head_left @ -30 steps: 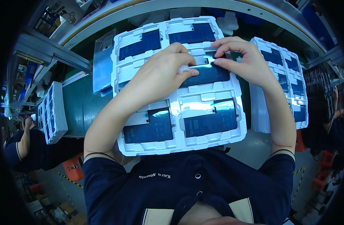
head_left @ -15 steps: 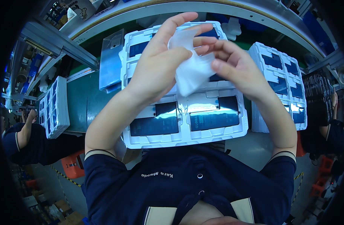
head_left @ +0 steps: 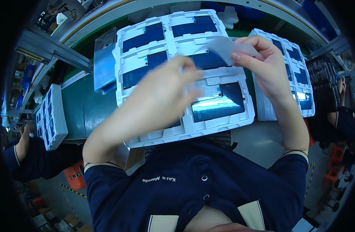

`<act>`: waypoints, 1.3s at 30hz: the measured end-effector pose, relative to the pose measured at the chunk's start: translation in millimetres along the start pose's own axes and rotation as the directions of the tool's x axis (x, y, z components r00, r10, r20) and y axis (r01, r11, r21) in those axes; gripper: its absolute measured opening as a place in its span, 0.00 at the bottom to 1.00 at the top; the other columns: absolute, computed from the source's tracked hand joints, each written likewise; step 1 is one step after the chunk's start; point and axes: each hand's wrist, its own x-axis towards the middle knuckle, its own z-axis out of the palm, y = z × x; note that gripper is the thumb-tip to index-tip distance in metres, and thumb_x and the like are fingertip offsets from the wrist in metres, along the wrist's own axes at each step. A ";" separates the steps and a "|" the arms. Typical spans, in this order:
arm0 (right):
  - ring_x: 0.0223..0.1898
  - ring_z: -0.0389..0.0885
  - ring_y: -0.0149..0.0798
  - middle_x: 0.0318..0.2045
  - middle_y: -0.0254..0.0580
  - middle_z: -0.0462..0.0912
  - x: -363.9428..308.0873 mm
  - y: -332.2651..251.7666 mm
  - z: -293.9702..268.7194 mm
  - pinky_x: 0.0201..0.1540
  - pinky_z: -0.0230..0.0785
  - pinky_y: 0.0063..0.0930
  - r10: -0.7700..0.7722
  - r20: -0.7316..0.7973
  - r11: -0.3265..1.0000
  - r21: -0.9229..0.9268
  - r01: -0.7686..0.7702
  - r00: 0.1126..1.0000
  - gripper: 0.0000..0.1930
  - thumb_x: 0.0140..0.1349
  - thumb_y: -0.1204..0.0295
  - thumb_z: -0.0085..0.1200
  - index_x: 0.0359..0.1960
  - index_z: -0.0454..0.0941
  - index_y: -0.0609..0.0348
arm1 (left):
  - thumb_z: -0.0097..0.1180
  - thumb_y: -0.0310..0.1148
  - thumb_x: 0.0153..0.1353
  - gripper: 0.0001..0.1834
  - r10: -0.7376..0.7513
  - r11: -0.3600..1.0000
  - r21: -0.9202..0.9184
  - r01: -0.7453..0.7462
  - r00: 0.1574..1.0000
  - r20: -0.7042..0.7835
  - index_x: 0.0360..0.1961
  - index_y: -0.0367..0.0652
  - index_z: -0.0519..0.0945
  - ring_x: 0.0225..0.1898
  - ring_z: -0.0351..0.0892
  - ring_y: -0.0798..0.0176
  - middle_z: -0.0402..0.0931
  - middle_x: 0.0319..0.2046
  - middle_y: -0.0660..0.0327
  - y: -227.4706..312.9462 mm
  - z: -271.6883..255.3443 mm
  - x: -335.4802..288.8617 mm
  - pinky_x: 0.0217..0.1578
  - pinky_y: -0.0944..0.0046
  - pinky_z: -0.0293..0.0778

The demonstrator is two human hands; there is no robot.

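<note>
My right hand pinches a thin, translucent white sheet between thumb and fingers, above the tray's right side. Smeared by motion, my left hand hovers over the middle of the tray; its fingers are too blurred to read. Below both hands lies a white moulded plastic tray with several compartments. Each visible compartment holds a flat, dark, notched piece that looks like a battery pack. A bright reflection crosses the near right one. My left hand and forearm cover much of the near left compartment.
To the right stands a stack of similar filled trays; another stack is at far left. Clear blue plastic sleeves lie beside the middle tray on a green work surface. A metal post rises at the left. People sit at both sides.
My hands have drawn apart. The white sheet, earlier crumpled between both hands, now hangs from my right hand, which moved right. My left hand moved down, nearer the tray's middle.
</note>
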 end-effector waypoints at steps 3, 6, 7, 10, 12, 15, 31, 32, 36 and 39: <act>0.36 0.79 0.25 0.34 0.37 0.81 -7.6 -3.6 -13.5 0.42 0.72 0.18 0.025 0.003 0.999 -0.038 -0.025 1.000 0.12 0.56 0.78 0.63 0.42 0.78 0.63 | 0.63 0.37 0.55 0.24 -0.003 0.965 0.258 -0.043 0.984 0.178 0.46 0.29 0.74 0.31 0.81 0.49 0.66 0.51 0.47 26.8 13.3 -21.5 0.33 0.57 0.76; 0.37 0.79 0.25 0.34 0.37 0.81 -15.2 -5.2 -16.4 0.43 0.72 0.19 0.011 0.010 0.988 -0.155 -0.009 1.000 0.10 0.58 0.76 0.61 0.42 0.79 0.62 | 0.64 0.38 0.55 0.23 0.014 0.978 0.200 -0.050 0.984 0.180 0.40 0.27 0.74 0.32 0.79 0.46 0.66 0.49 0.48 27.6 17.5 -20.6 0.33 0.55 0.76; 0.37 0.79 0.25 0.34 0.37 0.82 -15.6 -5.7 -18.4 0.44 0.72 0.19 0.020 0.025 0.981 -0.191 -0.015 1.000 0.10 0.59 0.76 0.60 0.42 0.79 0.62 | 0.64 0.38 0.55 0.23 0.012 0.979 0.201 -0.045 0.986 0.165 0.39 0.27 0.74 0.32 0.79 0.45 0.66 0.49 0.48 25.5 19.0 -19.2 0.33 0.55 0.75; 0.38 0.79 0.25 0.34 0.36 0.83 -13.3 -6.2 -21.7 0.45 0.71 0.19 -0.018 0.016 0.965 -0.262 0.021 1.000 0.09 0.61 0.74 0.58 0.42 0.80 0.61 | 0.64 0.38 0.55 0.20 -0.007 0.992 0.125 -0.020 0.978 0.210 0.37 0.30 0.74 0.33 0.77 0.45 0.69 0.44 0.51 18.1 20.6 -9.5 0.34 0.54 0.74; 0.38 0.80 0.25 0.34 0.36 0.83 -10.7 -7.4 -21.8 0.45 0.71 0.19 -0.061 0.006 0.964 -0.260 0.060 0.998 0.08 0.61 0.74 0.58 0.42 0.81 0.61 | 0.63 0.37 0.55 0.21 -0.043 0.989 0.146 0.003 0.961 0.273 0.43 0.31 0.74 0.35 0.77 0.45 0.71 0.42 0.51 23.4 21.4 -7.7 0.37 0.54 0.74; 0.38 0.80 0.26 0.34 0.36 0.83 -7.1 -12.8 -18.8 0.44 0.71 0.18 -0.101 0.022 0.966 -0.237 0.104 0.995 0.08 0.62 0.74 0.57 0.42 0.81 0.60 | 0.62 0.35 0.56 0.25 -0.038 0.985 0.174 0.010 0.987 0.158 0.50 0.30 0.71 0.38 0.78 0.45 0.71 0.44 0.49 34.0 26.4 -14.8 0.40 0.53 0.74; 0.42 0.79 0.28 0.36 0.36 0.82 -1.4 -6.8 -18.2 0.46 0.74 0.24 -0.070 -0.053 0.996 -0.064 0.067 0.996 0.09 0.61 0.74 0.59 0.43 0.80 0.61 | 0.65 0.37 0.54 0.24 -0.050 0.992 0.123 0.023 0.974 0.223 0.44 0.31 0.72 0.40 0.77 0.41 0.74 0.41 0.45 21.0 27.0 -1.3 0.42 0.52 0.73; 0.41 0.79 0.28 0.36 0.36 0.82 -0.5 -7.6 -17.3 0.46 0.74 0.24 -0.061 -0.055 0.997 -0.058 0.057 0.997 0.09 0.61 0.74 0.59 0.43 0.80 0.61 | 0.65 0.37 0.53 0.23 -0.043 0.994 0.110 0.020 0.976 0.212 0.43 0.31 0.72 0.40 0.78 0.41 0.75 0.40 0.45 20.1 26.7 0.8 0.42 0.52 0.73; 0.38 0.80 0.28 0.36 0.36 0.82 0.3 -6.0 -15.3 0.44 0.75 0.23 -0.049 0.003 0.996 -0.070 0.049 0.999 0.09 0.61 0.74 0.59 0.43 0.80 0.60 | 0.66 0.37 0.52 0.24 -0.049 0.990 0.136 0.025 0.983 0.175 0.42 0.32 0.72 0.37 0.78 0.41 0.75 0.40 0.45 21.9 30.7 0.7 0.39 0.51 0.73; 0.37 0.80 0.27 0.35 0.36 0.82 1.1 -2.9 -11.5 0.41 0.75 0.21 -0.013 0.053 0.997 -0.076 0.017 0.999 0.09 0.61 0.74 0.58 0.43 0.81 0.60 | 0.67 0.38 0.51 0.22 -0.047 0.987 0.161 0.004 0.963 0.265 0.39 0.32 0.74 0.34 0.79 0.42 0.74 0.36 0.47 19.0 31.6 0.8 0.35 0.52 0.74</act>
